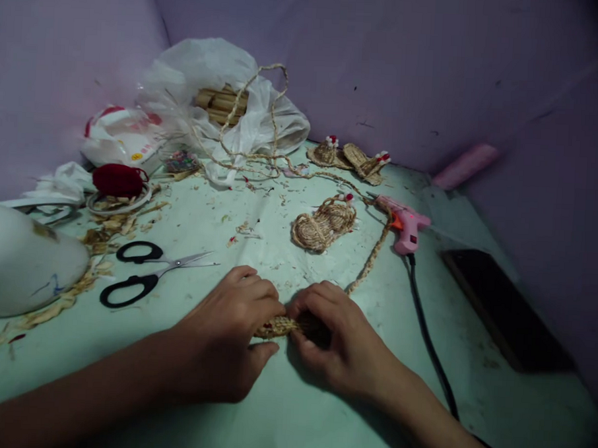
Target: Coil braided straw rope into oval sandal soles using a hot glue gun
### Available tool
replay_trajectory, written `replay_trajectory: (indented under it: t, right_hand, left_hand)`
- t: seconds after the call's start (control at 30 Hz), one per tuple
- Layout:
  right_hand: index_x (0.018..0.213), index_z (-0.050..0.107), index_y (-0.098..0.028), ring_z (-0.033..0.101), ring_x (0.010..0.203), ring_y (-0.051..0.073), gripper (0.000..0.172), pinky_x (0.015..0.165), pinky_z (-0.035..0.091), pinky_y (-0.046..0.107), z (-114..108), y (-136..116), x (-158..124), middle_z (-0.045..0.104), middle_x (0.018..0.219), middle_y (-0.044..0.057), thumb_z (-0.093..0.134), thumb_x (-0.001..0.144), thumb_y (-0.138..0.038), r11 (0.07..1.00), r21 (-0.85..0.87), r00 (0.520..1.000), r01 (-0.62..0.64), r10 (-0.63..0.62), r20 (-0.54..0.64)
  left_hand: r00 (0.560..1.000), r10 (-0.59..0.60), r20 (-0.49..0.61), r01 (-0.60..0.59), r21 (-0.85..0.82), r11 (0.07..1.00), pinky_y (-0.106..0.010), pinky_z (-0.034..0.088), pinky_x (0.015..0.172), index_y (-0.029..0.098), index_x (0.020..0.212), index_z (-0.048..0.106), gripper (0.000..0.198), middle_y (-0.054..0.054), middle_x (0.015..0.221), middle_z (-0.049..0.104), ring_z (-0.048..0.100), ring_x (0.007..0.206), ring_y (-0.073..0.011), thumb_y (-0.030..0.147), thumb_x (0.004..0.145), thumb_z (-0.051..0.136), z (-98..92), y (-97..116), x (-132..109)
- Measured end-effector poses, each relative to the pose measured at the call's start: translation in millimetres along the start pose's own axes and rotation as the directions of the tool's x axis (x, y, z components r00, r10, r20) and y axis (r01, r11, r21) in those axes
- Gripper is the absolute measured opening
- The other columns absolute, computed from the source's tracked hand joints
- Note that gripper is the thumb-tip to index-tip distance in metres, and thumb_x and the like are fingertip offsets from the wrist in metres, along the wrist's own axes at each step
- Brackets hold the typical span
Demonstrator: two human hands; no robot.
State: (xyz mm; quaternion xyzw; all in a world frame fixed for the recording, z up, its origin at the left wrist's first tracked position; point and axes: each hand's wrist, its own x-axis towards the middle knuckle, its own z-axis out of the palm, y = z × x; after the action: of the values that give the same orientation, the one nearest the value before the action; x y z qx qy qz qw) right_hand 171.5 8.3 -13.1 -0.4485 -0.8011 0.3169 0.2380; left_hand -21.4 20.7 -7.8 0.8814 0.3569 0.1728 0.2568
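legible text: none | white-and-red package (pixel 118 135): print (pixel 137 156) too small | white container (pixel 24 258): blue marks (pixel 52 284) unreadable

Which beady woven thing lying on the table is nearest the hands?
The woven piece left of the pink glue gun; the others lie farther back, near the wall.

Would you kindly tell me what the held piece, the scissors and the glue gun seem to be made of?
The held piece looks like dried plant fibre, matte and tan, judging by its woven strands. The scissors seem to have steel blades, given their grey sheen, and probably plastic handles, smooth and evenly black. The glue gun looks like moulded pink plastic, with smooth, even colouring.
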Motion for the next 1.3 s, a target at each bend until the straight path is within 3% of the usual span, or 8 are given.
replay_trajectory:
  t: [0.13, 0.37, 0.7, 1.07, 1.3]
  right_hand:
    - [0.094, 0.060, -0.015, 0.052, 0.081, 0.020, 0.022, 0.074, 0.040, 0.036, -0.9, 0.2, -2.5, 0.059, 0.086, 0.006, 0.060, 0.072, -0.015, 0.999, -0.031, 1.000, 0.024, -0.024, 0.011]
    - [0.082, 0.065, -0.016, 0.051, 0.078, 0.021, 0.013, 0.070, 0.037, 0.035, 2.2, -11.3, -1.8, 0.062, 0.082, 0.006, 0.058, 0.072, -0.017, 0.955, -0.279, 0.994, 0.101, -0.107, -0.007]
    - [0.079, 0.071, -0.016, 0.051, 0.072, 0.020, 0.013, 0.065, 0.034, 0.032, 3.9, -15.8, -6.8, 0.065, 0.073, 0.006, 0.059, 0.074, -0.019, 0.909, -0.398, 0.988, 0.122, -0.150, -0.039]
    - [0.081, 0.068, -0.014, 0.054, 0.072, 0.019, 0.014, 0.066, 0.044, 0.030, 8.1, -9.4, -7.9, 0.063, 0.075, 0.008, 0.054, 0.080, -0.015, 0.949, -0.256, 0.979, 0.182, -0.199, -0.043]
    - [0.089, 0.064, -0.014, 0.055, 0.077, 0.019, 0.020, 0.069, 0.046, 0.031, 5.9, -8.1, -10.0, 0.063, 0.081, 0.008, 0.056, 0.071, -0.010, 0.979, -0.183, 0.995, 0.092, -0.100, -0.032]
  left_hand:
    - [0.999, -0.035, -0.014, 0.035, 0.041, 0.999, -0.042, 0.038, 0.085, 0.014, 0.081, 0.062, 0.013, -0.007, 0.082, 0.057, 0.049, 0.081, -0.0209, 0.013, 0.071, 0.055, 1.2, 4.8, -3.3]
    - [0.993, -0.068, -0.093, 0.083, 0.168, 0.982, -0.041, 0.039, 0.081, 0.014, 0.074, 0.060, 0.008, -0.008, 0.082, 0.056, 0.048, 0.084, -0.0226, 0.016, 0.071, 0.054, 7.0, 11.7, -5.2]
    - [0.991, -0.109, 0.071, 0.090, 0.236, 0.968, -0.041, 0.037, 0.083, 0.017, 0.077, 0.065, 0.011, -0.005, 0.079, 0.061, 0.054, 0.082, -0.0213, 0.017, 0.070, 0.057, -16.5, 12.3, -2.9]
    - [0.983, -0.134, 0.128, 0.096, 0.270, 0.958, -0.041, 0.036, 0.084, 0.018, 0.086, 0.066, 0.015, -0.005, 0.084, 0.062, 0.055, 0.085, -0.0206, 0.013, 0.077, 0.055, -15.3, 7.2, -2.0]
    - [0.986, -0.119, 0.115, 0.094, 0.207, 0.974, -0.042, 0.037, 0.084, 0.020, 0.087, 0.065, 0.015, -0.005, 0.089, 0.059, 0.051, 0.089, -0.0223, 0.022, 0.073, 0.062, -16.7, 11.5, -1.8]
